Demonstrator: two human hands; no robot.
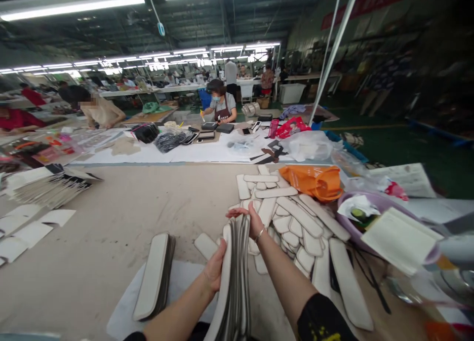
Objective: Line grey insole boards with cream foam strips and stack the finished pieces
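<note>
Between my two hands a thick stack of long, rounded white strips stands on edge near the table's front. My left hand presses against the stack's left side, fingers partly hidden behind it. At the far end of the stack is my right hand, its thumb up and its fingers stretched out over the top of the strips. To the left, a second stack of similar strips lies on a pale sheet. A loose pile of white rounded pieces spreads to the right of my hands.
An orange bag lies behind the loose pile, with a purple basin at its right. White panels and a fanned bundle sit at the left. A person in an apron works across the table.
</note>
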